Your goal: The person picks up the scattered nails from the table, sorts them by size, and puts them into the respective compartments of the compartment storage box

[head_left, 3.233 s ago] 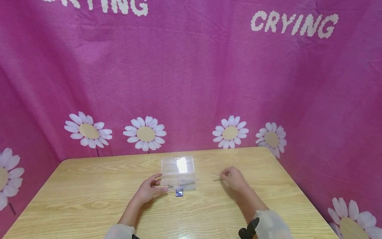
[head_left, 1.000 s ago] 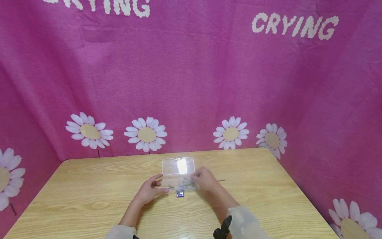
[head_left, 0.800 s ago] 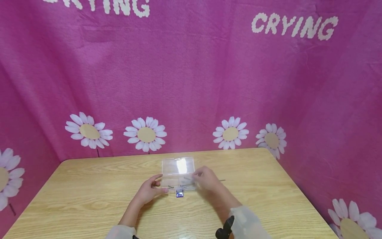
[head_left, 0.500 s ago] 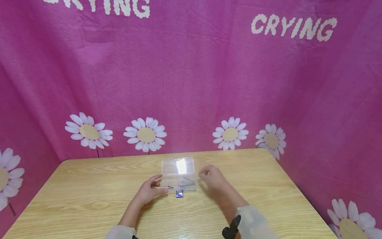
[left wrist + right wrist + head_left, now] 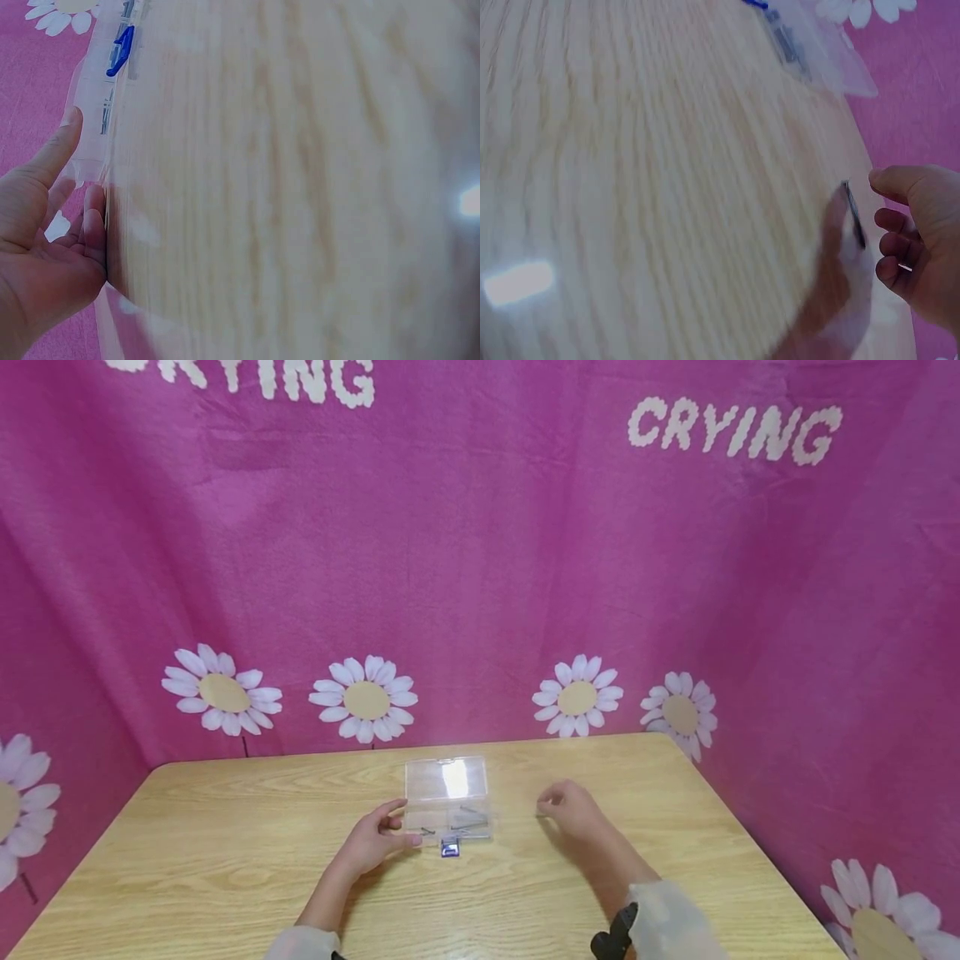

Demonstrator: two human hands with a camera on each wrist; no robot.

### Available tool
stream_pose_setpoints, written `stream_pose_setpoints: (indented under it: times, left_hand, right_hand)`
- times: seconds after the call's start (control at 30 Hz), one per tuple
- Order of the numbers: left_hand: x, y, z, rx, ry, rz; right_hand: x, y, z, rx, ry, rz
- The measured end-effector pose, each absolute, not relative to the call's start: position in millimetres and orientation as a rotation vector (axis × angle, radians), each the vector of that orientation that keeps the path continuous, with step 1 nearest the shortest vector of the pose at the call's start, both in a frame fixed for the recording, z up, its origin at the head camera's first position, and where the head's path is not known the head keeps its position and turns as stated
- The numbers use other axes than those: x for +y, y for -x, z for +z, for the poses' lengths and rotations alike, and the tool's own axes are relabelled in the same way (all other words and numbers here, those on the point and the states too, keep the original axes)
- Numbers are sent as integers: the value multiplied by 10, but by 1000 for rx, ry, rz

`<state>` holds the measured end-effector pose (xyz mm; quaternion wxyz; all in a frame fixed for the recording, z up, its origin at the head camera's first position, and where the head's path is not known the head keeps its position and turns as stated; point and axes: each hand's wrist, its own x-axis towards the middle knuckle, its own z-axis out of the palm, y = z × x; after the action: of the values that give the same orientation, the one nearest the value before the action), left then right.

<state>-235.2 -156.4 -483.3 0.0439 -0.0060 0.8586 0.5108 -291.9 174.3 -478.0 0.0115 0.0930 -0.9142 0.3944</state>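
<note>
A clear plastic box [image 5: 448, 777] stands on the table with its lid tipped back and a blue latch [image 5: 450, 848] at its front. My left hand [image 5: 372, 839] holds the box's left end, thumb along the front, fingers behind. Several long, thin nails [image 5: 471, 817] lie in the right compartment. Smaller dark screw-like pieces [image 5: 427, 832] are in the left one. Right of the box, my right hand [image 5: 576, 810] hovers low with loosely curled fingers. In the right wrist view, one dark nail [image 5: 853, 215] lies on the table just beside its fingertips, apart from them.
The wooden table [image 5: 225, 843] has its far edge against a pink curtain [image 5: 465, 568] with printed daisies. The curtain also hangs along both sides. The raised lid [image 5: 431, 777] stands behind the box.
My right hand carried a nail from the table into the box's right compartment, let it go, then drew back right to the nail on the table. The left hand has stayed at the box.
</note>
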Motion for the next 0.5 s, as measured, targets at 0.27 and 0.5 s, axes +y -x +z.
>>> stream_pose_setpoints:
  times: [0.27, 0.5]
  left_hand:
    - [-1558, 2359, -4827, 2624, 20, 1563]
    - [-1564, 2359, -4821, 2628, 6, 1566]
  right_hand:
    - [1938, 2862, -4809, -2878, -305, 1161]
    - [1986, 2860, -4835, -2899, -338, 1098]
